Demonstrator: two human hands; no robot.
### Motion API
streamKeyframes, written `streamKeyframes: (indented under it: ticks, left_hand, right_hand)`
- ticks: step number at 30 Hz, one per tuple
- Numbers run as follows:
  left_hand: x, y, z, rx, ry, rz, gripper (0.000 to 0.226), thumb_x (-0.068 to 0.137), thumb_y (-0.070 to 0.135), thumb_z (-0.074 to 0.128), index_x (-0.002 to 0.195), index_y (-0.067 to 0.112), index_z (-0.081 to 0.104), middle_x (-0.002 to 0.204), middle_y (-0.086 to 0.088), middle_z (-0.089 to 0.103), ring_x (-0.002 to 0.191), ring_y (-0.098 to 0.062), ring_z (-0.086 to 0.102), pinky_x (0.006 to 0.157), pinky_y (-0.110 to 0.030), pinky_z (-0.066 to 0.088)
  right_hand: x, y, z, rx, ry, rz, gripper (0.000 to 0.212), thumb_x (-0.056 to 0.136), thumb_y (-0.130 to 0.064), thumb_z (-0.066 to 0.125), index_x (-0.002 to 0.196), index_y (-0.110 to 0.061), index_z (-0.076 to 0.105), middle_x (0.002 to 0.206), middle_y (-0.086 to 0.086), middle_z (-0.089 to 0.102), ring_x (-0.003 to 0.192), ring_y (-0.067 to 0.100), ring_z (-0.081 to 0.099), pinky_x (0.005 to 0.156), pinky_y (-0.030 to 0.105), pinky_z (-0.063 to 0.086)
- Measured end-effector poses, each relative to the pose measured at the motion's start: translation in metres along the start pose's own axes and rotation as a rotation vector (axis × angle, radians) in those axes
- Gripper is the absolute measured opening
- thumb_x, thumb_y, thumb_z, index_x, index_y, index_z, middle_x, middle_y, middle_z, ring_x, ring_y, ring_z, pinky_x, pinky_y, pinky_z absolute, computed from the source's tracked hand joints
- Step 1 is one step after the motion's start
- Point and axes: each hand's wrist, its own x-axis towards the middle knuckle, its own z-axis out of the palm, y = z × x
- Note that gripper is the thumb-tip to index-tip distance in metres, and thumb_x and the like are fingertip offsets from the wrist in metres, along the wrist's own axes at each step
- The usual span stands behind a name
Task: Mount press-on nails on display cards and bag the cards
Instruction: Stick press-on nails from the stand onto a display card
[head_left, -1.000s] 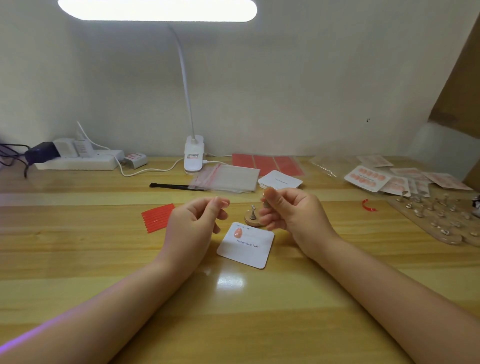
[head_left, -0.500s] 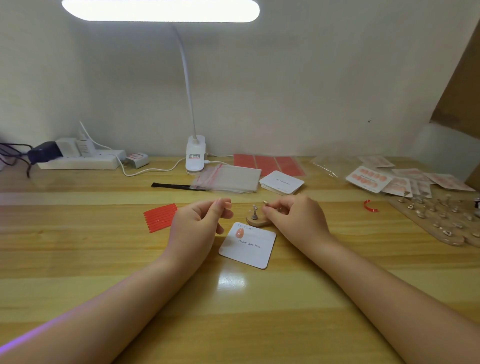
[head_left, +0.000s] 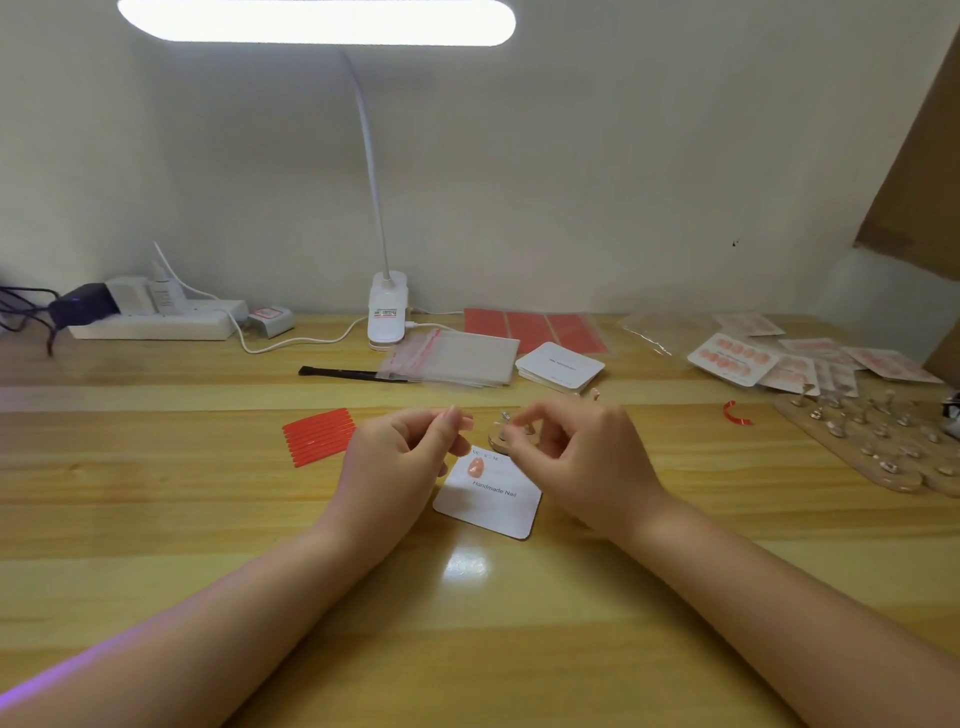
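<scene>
Left hand (head_left: 410, 447) pinching a nail, right hand (head_left: 571, 452) curled at small stand (head_left: 501, 439), grasp unclear; display card (head_left: 491, 496) near, between both.

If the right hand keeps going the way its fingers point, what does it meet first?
Probably the small wooden stand, just ahead of the right hand fingertips, then the left hand. Depth is unclear.

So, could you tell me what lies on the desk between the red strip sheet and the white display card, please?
In the head view, the left hand lies between the red strip sheet and the display card, covering the wood between them.
</scene>
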Motion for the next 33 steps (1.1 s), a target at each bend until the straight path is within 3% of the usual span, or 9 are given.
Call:
streamKeyframes:
  ticks: [5, 8, 16, 20, 22, 25, 27, 30, 33]
  left_hand:
    - [-0.004, -0.001, 0.000, 0.087, -0.051, 0.100, 0.022, 0.094, 0.030, 0.058, 0.079, 0.026, 0.074, 0.066, 0.013, 0.070, 0.053, -0.001, 0.058, 0.056, -0.014, 0.046]
    - [-0.004, -0.003, 0.000, 0.137, -0.065, 0.067, 0.027, 0.094, 0.035, 0.057, 0.074, 0.028, 0.073, 0.066, 0.013, 0.069, 0.052, -0.002, 0.058, 0.056, -0.017, 0.046]
    - [-0.006, 0.001, 0.000, 0.171, -0.088, 0.075, 0.035, 0.097, 0.030, 0.055, 0.066, 0.038, 0.069, 0.060, 0.010, 0.067, 0.042, -0.003, 0.052, 0.051, -0.025, 0.044]
    - [-0.007, 0.003, 0.000, 0.160, -0.114, 0.095, 0.031, 0.090, 0.045, 0.048, 0.068, 0.046, 0.069, 0.068, 0.015, 0.067, 0.051, -0.004, 0.056, 0.056, -0.023, 0.045]
    - [-0.007, 0.001, 0.000, 0.219, -0.097, 0.138, 0.019, 0.087, 0.045, 0.049, 0.089, 0.046, 0.067, 0.081, 0.022, 0.067, 0.062, -0.005, 0.060, 0.063, -0.025, 0.049]
    - [-0.006, -0.003, 0.000, 0.324, -0.063, 0.311, 0.024, 0.089, 0.029, 0.065, 0.112, 0.036, 0.064, 0.090, 0.021, 0.065, 0.075, -0.004, 0.060, 0.067, -0.011, 0.045]
    - [-0.005, -0.005, -0.001, 0.344, -0.066, 0.393, 0.030, 0.086, 0.021, 0.071, 0.114, 0.030, 0.065, 0.091, 0.017, 0.065, 0.077, -0.004, 0.060, 0.067, -0.007, 0.042]
    - [-0.004, -0.005, -0.003, 0.319, -0.060, 0.446, 0.024, 0.083, 0.032, 0.068, 0.106, 0.031, 0.068, 0.090, 0.014, 0.066, 0.075, -0.005, 0.060, 0.067, -0.009, 0.042]
    - [-0.001, -0.003, -0.008, 0.373, -0.048, 0.529, 0.017, 0.083, 0.034, 0.070, 0.098, 0.026, 0.072, 0.088, 0.010, 0.067, 0.068, -0.006, 0.059, 0.065, -0.025, 0.050]
  right_hand:
    - [-0.009, -0.013, 0.005, 0.046, -0.056, -0.176, 0.018, 0.080, -0.018, 0.076, 0.098, -0.018, 0.077, 0.061, -0.003, 0.068, 0.054, 0.008, 0.057, 0.054, 0.029, 0.049]
    - [-0.010, -0.016, 0.005, -0.040, -0.022, -0.259, 0.009, 0.086, -0.021, 0.070, 0.088, -0.018, 0.078, 0.059, -0.005, 0.066, 0.051, 0.008, 0.050, 0.047, 0.031, 0.046]
    - [-0.013, -0.019, 0.005, -0.344, 0.006, -0.499, 0.019, 0.089, -0.018, 0.059, 0.078, -0.014, 0.074, 0.051, -0.001, 0.057, 0.042, 0.018, 0.051, 0.039, 0.031, 0.041]
    - [-0.013, -0.022, 0.005, -0.189, -0.035, -0.256, 0.024, 0.091, -0.016, 0.059, 0.070, -0.009, 0.068, 0.053, -0.001, 0.058, 0.048, 0.017, 0.052, 0.047, 0.035, 0.045]
    - [-0.008, -0.022, 0.005, 0.036, -0.017, 0.005, 0.028, 0.090, -0.017, 0.064, 0.063, -0.012, 0.061, 0.049, -0.010, 0.052, 0.047, 0.008, 0.048, 0.052, 0.027, 0.042]
    - [-0.002, -0.024, 0.001, 0.367, -0.083, 0.294, 0.024, 0.089, -0.024, 0.066, 0.069, -0.012, 0.068, 0.048, -0.008, 0.056, 0.049, 0.003, 0.052, 0.055, 0.018, 0.041]
    - [-0.001, -0.024, -0.002, 0.508, -0.145, 0.364, 0.023, 0.090, -0.025, 0.066, 0.072, -0.010, 0.070, 0.048, -0.006, 0.056, 0.048, 0.001, 0.050, 0.053, 0.014, 0.039]
    - [0.000, -0.023, -0.003, 0.565, -0.256, 0.396, 0.023, 0.091, -0.023, 0.064, 0.074, -0.008, 0.069, 0.050, -0.005, 0.057, 0.045, 0.003, 0.045, 0.054, 0.018, 0.036]
    - [0.002, -0.023, -0.005, 0.547, -0.359, 0.392, 0.022, 0.093, -0.021, 0.061, 0.078, -0.007, 0.069, 0.054, -0.005, 0.061, 0.045, 0.002, 0.045, 0.063, 0.017, 0.034]
